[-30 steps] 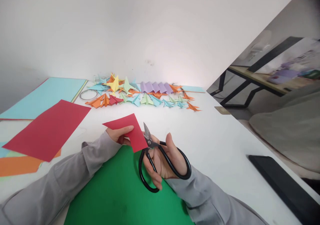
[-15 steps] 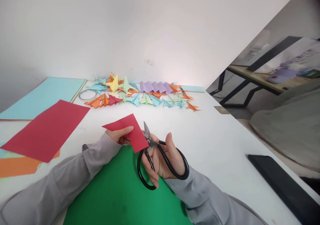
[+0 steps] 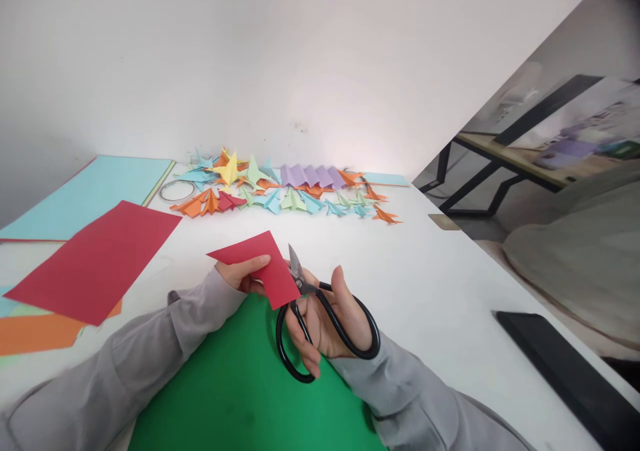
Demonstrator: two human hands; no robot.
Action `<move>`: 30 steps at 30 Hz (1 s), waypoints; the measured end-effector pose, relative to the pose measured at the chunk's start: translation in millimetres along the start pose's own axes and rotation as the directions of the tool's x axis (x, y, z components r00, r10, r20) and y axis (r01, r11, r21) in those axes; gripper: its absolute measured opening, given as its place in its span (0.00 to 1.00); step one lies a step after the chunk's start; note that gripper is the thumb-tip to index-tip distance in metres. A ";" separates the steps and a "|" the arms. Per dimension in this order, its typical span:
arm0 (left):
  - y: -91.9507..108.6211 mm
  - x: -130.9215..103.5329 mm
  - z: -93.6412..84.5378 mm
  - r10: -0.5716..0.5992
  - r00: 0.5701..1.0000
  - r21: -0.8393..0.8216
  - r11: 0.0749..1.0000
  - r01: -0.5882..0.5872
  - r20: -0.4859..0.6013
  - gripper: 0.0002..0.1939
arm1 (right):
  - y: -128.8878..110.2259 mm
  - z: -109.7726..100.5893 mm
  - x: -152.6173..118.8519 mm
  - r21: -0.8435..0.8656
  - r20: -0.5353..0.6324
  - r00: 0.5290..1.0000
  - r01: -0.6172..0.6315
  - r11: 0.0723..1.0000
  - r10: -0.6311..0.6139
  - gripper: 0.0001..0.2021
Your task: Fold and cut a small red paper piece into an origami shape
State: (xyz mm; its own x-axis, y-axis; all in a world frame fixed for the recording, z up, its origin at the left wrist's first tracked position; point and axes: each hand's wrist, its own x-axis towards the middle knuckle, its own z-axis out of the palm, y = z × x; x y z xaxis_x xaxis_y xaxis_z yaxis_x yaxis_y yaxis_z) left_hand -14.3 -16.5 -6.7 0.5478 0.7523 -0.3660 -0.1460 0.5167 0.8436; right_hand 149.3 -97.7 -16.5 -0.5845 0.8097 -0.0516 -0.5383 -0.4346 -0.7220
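Observation:
My left hand (image 3: 243, 272) pinches a piece of red paper (image 3: 273, 281), its thumb lying on top and the other fingers partly hidden beneath. In my right hand (image 3: 327, 321) is a pair of black-handled scissors (image 3: 300, 279), with the fingers and thumb through the loops. One blade points up beside the paper's right edge; the other is hidden behind the paper. The handles are spread apart. Below both hands lies a green mat (image 3: 240, 391).
A large red sheet (image 3: 100, 257) rests at the left on blue sheets (image 3: 115, 181) and orange paper (image 3: 40, 331). Folded paper shapes (image 3: 293, 199) line the wall, near a wire coil (image 3: 177, 190). A black flat object (image 3: 560, 364) lies on the right of the white table (image 3: 430, 284).
The red paper and my left hand have shifted very slightly right and down. The scissors stay at the paper's edge with their handles still spread.

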 end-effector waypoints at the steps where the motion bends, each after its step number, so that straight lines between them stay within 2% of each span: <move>1: 0.1 -0.6 1.7 0.024 1.000 -0.015 1.000 -0.024 -0.019 0.12 | 0.0 -0.2 0.0 0.002 0.003 1.000 0.001 1.000 -0.001 0.37; 4: 1.4 -2.7 6.5 0.084 0.993 -0.074 0.993 -0.090 -0.078 0.10 | 0.1 -0.8 -0.1 0.014 0.020 1.000 0.006 1.000 -0.006 0.37; 7: 2.6 -3.7 8.6 0.096 0.990 -0.095 0.990 -0.107 -0.108 0.08 | 0.0 -1.1 0.2 0.024 0.018 1.000 0.008 1.000 -0.009 0.37; 14: 1.5 -0.4 4.5 0.049 0.989 -0.074 0.995 -0.060 -0.139 0.08 | 0.1 0.2 0.6 0.054 0.000 1.000 0.019 0.998 -0.019 0.37; 24: 5.6 -3.7 12.1 0.011 0.961 -0.147 0.988 -0.054 -0.276 0.03 | 2.0 3.4 2.6 0.004 -0.093 0.995 0.030 1.000 -0.029 0.39; 30: 6.1 -3.7 10.1 -0.002 0.964 -0.131 0.991 -0.034 -0.265 0.05 | 1.6 2.9 2.1 -0.026 -0.106 0.994 0.013 1.000 -0.016 0.40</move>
State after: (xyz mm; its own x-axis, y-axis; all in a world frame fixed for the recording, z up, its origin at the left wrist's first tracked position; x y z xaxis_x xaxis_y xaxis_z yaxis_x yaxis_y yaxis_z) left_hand -8.9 -20.3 3.7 0.3101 0.8329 -0.4584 -0.2715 0.5396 0.7969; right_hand 145.5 -97.9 -15.8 -0.5082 0.8538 -0.1128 -0.5301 -0.4133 -0.7403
